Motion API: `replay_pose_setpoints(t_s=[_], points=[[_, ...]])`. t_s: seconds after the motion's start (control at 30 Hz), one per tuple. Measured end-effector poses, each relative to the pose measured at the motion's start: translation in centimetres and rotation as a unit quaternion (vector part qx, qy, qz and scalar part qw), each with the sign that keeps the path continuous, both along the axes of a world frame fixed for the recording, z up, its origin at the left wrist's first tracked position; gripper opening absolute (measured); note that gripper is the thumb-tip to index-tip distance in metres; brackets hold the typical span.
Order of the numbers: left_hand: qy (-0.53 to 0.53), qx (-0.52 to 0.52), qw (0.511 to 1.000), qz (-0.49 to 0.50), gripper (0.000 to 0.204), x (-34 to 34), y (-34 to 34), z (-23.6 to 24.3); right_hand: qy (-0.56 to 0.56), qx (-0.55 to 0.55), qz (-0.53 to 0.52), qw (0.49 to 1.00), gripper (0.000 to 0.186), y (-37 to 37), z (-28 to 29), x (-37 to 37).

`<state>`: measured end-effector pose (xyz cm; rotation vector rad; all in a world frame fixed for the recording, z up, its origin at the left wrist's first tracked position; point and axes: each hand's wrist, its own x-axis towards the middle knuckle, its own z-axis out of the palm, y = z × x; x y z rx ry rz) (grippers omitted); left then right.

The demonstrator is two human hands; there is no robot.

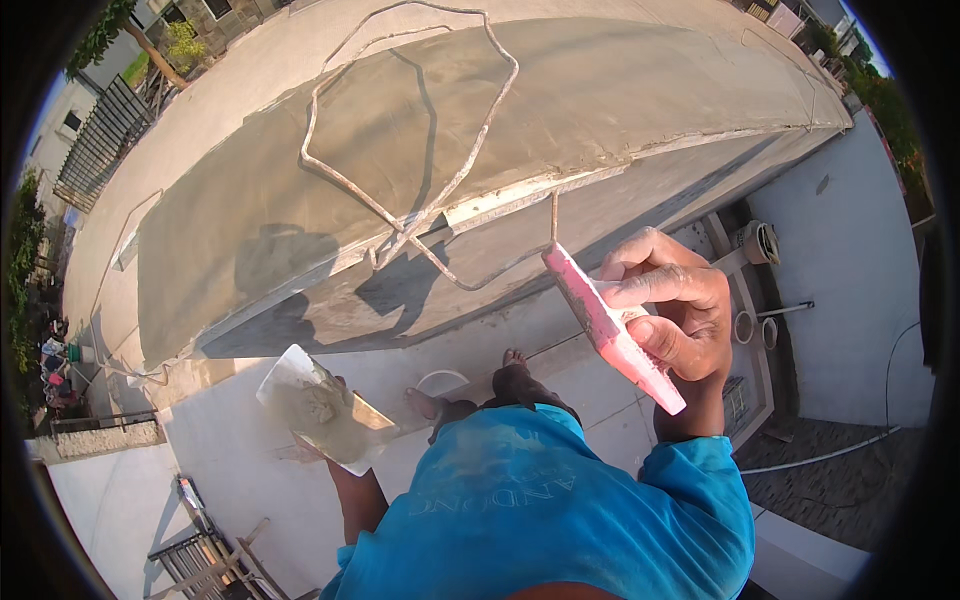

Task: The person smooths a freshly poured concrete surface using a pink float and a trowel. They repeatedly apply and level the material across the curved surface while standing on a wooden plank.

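My right hand [680, 300] is raised at the right, its fingers closed round the grip of a pink plastering float [640, 365]. Grey mortar is smeared on part of the float, which is held tilted on edge. My left hand [307, 448] is mostly hidden beneath a pale mortar board [283, 376] and supports it from below. A heap of wet grey mortar [318, 405] lies on the board. Ahead of both hands runs a wide ledge with smooth, damp-looking plaster [590, 90]; neither tool touches it.
A bent metal rod [312, 120] loops up above the ledge's front edge. A pale straight strip [530, 197] lies along that edge. Below are my feet [425, 403] on light tiles. Buckets [757, 243] stand by the right wall; a metal grille [190, 560] lies lower left.
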<state>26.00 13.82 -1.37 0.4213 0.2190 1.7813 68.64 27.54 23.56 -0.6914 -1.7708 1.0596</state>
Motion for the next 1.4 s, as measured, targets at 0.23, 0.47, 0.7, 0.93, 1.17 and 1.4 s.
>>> replay_pose_setpoints(t_s=[0.23, 0.47, 0.7, 0.93, 1.17, 1.4], points=[[-0.019, 0.024, 1.0, -0.005, 0.073, 5.6, 1.9, -0.9, -0.291, 0.173, -0.278, 0.899, 0.026, 15.6, 6.5, 5.6], [-0.026, -0.071, 0.992, 0.104, 0.062, 8.9, 0.8, -1.9, -0.455, 0.294, -0.086, 0.836, 0.029, 20.2, 2.7, -3.9], [-0.026, -0.116, 0.983, 0.137, 0.063, 7.3, 0.4, -4.6, -0.439, 0.372, -0.152, 0.804, 0.026, 27.7, 1.8, -9.4], [-0.012, -0.15, 0.976, 0.16, 0.063, 4.8, -1.9, -6.1, -0.426, 0.349, -0.127, 0.825, 0.026, 25.2, 1.1, -10.1], [-0.001, -0.124, 0.98, 0.155, 0.064, 4.4, -1.2, -5.7, -0.501, 0.334, -0.181, 0.778, 0.028, 27.8, -1.1, -5.6], [0.011, -0.031, 0.996, 0.079, 0.066, 4.4, 2.4, -4.1, -0.493, 0.226, -0.177, 0.821, 0.033, 23.1, -0.7, -1.6]])
